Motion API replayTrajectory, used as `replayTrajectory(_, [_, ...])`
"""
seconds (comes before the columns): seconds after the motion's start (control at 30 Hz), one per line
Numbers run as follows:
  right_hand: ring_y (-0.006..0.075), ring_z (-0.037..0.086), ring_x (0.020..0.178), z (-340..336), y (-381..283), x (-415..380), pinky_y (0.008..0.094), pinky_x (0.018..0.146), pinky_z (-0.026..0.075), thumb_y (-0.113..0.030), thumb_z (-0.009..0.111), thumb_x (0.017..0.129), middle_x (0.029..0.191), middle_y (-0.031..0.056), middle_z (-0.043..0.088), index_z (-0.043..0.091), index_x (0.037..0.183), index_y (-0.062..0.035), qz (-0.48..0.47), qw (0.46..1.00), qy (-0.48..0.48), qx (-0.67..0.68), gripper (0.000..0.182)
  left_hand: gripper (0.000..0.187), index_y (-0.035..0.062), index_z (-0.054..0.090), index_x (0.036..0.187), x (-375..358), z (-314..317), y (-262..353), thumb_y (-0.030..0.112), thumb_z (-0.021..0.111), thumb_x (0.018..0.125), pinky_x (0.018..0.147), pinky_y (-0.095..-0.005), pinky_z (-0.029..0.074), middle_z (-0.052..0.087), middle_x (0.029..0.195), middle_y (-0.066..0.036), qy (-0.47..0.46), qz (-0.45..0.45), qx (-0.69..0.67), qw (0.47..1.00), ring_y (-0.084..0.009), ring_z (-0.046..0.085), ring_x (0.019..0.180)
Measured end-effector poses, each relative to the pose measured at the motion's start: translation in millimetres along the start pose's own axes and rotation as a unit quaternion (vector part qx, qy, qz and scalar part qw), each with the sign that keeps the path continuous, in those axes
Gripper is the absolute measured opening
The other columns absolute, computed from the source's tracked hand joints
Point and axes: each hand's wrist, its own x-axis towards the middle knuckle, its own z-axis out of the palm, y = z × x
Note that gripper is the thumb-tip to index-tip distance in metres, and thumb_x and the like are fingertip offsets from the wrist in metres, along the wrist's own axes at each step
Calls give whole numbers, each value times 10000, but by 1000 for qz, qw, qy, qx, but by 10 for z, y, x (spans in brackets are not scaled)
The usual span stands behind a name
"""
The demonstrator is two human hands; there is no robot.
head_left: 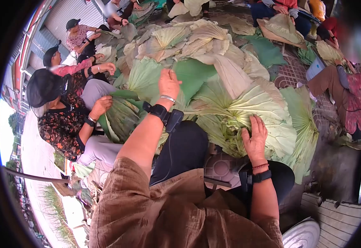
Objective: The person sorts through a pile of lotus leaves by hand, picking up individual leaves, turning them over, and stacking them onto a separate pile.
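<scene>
Lotus leaves lie in front of me in overlapping layers, pale green and brownish. My left hand (170,84) is raised over them, its fingers bent and closed at a smooth green lotus leaf (195,78); its fingertips are partly hidden. My right hand (255,138) lies with fingers apart on a wide, pale green lotus leaf (267,109) with ribs fanning out. Below that leaf, between my hands, is a crumpled cluster of stem ends (232,126). A long, folded, beige leaf (232,76) rests across the leaves just ahead.
A large heap of dried leaves (180,39) rises at the centre. A co-worker (60,111) in a dark cap sits close at my left, hands on leaves. Other people sit around the heap. A round metal lid (302,234) is by my right side.
</scene>
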Motion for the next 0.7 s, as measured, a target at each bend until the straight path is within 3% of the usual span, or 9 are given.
replayTrajectory(0.07, [347,394,1275,32,26,-8,473,1077,259,-192,613,817,1359,148,470,480,1328,-68,-11,1000,-2,-4,543,198,34,511,966,196,-378,-90,228,475,989,394,-292,434,574,665,-81,54,-34,18,998,-174,641,530])
replayTrajectory(0.17, [349,393,1274,6,6,6,472,1076,260,-183,598,824,1358,160,465,463,1340,-55,-13,1000,-5,-15,549,191,36,506,991,483,-890,-417,225,477,989,436,-318,461,578,682,-105,102,19,43,994,-174,638,529])
replayTrajectory(0.23, [350,393,1273,2,4,26,474,1074,262,-185,599,824,1356,163,466,462,1340,-50,-18,1000,-10,-15,550,166,54,505,1014,448,-1174,-246,216,490,978,527,-395,495,612,787,-152,104,66,199,972,-269,651,584])
replayTrajectory(0.27, [352,393,1272,2,5,23,476,1073,264,-186,599,824,1354,167,466,461,1339,-46,-17,1000,-13,-16,552,166,54,505,1014,432,-1225,-325,216,490,978,527,-395,495,612,787,-152,107,61,200,972,-269,651,584])
replayTrajectory(0.33, [358,396,1266,3,-7,30,478,1068,269,-197,587,832,1348,177,467,461,1336,-38,-19,999,-21,-22,543,190,87,519,997,376,-1307,-498,272,510,954,629,-470,495,631,884,-174,104,203,332,915,-370,638,699])
replayTrajectory(0.37, [361,397,1264,-4,-17,29,476,1067,270,-203,580,837,1344,180,468,462,1334,-36,-15,999,-20,-23,537,166,91,518,979,271,-1277,-603,250,530,932,636,-490,493,620,915,-180,72,197,332,920,-413,613,723])
replayTrajectory(0.5, [371,398,1259,18,-14,37,476,1068,267,-216,562,850,1337,194,467,463,1328,-21,-16,999,-23,-22,525,123,92,501,921,-212,-998,-1256,205,547,904,635,-486,504,619,868,-170,-56,109,394,911,-399,630,720])
replayTrajectory(0.57, [371,394,1263,11,3,24,477,1075,257,-228,552,868,1340,202,460,457,1332,-11,-13,999,-28,-29,521,156,95,514,971,-533,-839,-1578,246,509,932,649,-490,503,630,880,-190,-140,62,425,892,-395,633,742])
replayTrajectory(0.7, [367,384,1274,18,-18,29,470,1081,245,-314,500,917,1356,204,444,442,1346,-5,-6,999,-39,-31,532,103,82,504,897,-1215,-539,-2147,184,511,904,637,-474,505,628,818,-169,-257,58,394,881,-375,640,754])
